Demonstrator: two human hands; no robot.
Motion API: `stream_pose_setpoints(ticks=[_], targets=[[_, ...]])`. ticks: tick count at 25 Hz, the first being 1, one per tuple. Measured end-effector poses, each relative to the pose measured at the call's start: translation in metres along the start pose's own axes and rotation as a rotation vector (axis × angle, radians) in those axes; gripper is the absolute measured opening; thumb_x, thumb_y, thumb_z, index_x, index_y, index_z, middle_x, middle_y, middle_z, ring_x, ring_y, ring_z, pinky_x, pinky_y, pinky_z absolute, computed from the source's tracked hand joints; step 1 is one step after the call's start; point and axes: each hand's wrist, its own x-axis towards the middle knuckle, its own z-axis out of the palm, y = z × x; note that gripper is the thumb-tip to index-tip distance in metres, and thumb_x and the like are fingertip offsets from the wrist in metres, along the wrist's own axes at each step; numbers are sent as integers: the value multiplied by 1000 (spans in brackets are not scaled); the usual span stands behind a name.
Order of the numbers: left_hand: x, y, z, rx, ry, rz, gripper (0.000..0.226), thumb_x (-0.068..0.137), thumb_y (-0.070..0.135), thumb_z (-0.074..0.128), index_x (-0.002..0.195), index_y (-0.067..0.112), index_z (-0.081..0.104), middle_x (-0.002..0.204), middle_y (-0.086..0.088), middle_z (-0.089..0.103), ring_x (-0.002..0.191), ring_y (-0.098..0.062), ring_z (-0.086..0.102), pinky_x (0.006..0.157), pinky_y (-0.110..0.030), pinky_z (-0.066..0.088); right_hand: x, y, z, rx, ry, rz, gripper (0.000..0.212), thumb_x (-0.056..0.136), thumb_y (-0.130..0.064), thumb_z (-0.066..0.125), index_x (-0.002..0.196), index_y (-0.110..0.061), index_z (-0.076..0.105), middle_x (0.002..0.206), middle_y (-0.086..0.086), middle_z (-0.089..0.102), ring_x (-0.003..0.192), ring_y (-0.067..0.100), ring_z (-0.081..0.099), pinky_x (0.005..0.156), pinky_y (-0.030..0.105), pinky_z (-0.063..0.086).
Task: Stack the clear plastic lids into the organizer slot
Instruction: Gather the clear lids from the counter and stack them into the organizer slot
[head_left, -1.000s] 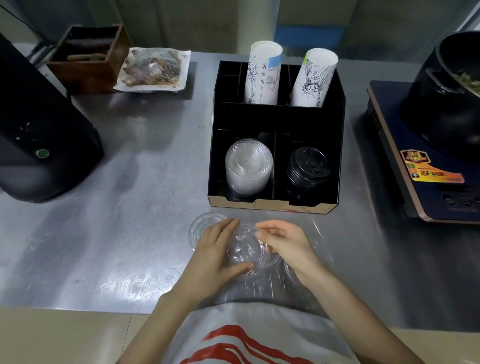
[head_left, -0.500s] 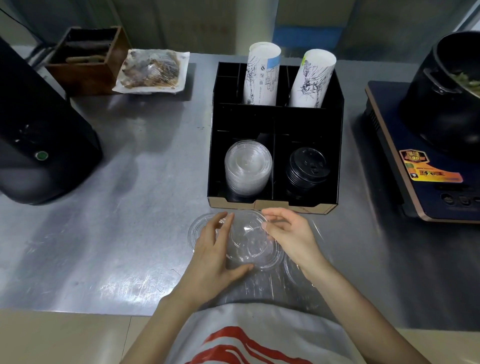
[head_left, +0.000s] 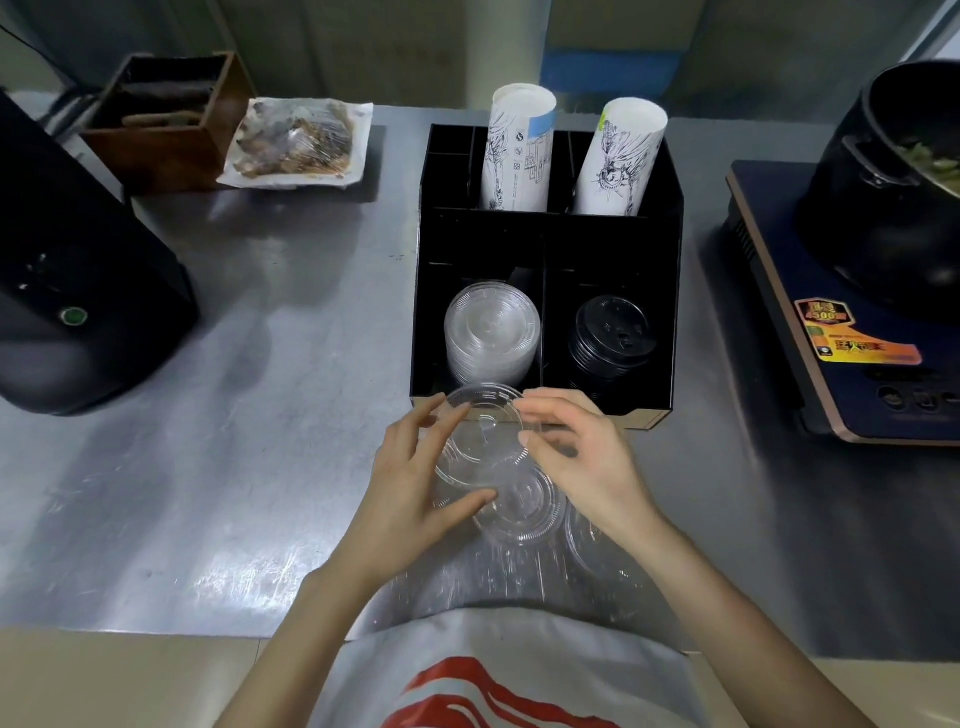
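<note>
Item: clear plastic lid (head_left: 483, 436), round, thin-walled, with a raised rim and a shallow centre dome. Held just in front of the black organizer (head_left: 675, 260), tilted, its far edge over the organizer's front lip.

Hold: left hand (head_left: 410, 483) with fingers spread along the lid's left rim and the thumb under its near edge; right hand (head_left: 587, 457) pinching the right rim between thumb and fingertips, the other fingers loosely curled. Both hands half open, closed only on the rim.

Further stock: second clear lid (head_left: 524, 512) lying on the steel counter (head_left: 208, 467) below the thumbs, partly under the held one; more clear lids nearer the wrists, number cannot be told.

Destination: stack of clear lids (head_left: 491, 332) in the organizer's front left slot, just beyond the fingertips. The front right slot holds black lids (head_left: 610, 332).

Handling, as judged: very light, springy, smooth and likely slippery; buckles or cracks if squeezed across the dome. Best taken at opposite points of the rim with light pressure, and lowered level so it nests.
</note>
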Motion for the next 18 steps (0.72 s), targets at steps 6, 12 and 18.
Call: stream_pose_setpoints(ticks=[6,12,18], targets=[[21,4,-12,24,-3,2,59,71,56,54,124,36,37,139,-9,33,121,-13,28,100,-36,26,8,-9,-18,-229,-176,-129,40,78,-23,67,117,-23,56,130,-15,39,117,-5,43,101,6,30],[42,4,-15,86,-10,31,60,70,56,52,124,33,36,137,-13,37,118,-17,28,98,-38,27,26,-5,-25,-341,-212,-167,48,77,-25,68,122,-25,51,135,-13,34,122,-5,34,98,-5,18],[71,2,-18,165,-44,38,61,70,58,47,123,30,35,136,-18,37,119,-28,35,95,-38,23,47,-11,-30,-398,-152,-177,46,78,-22,68,120,-20,52,140,-2,39,123,4,37,103,16,24]])
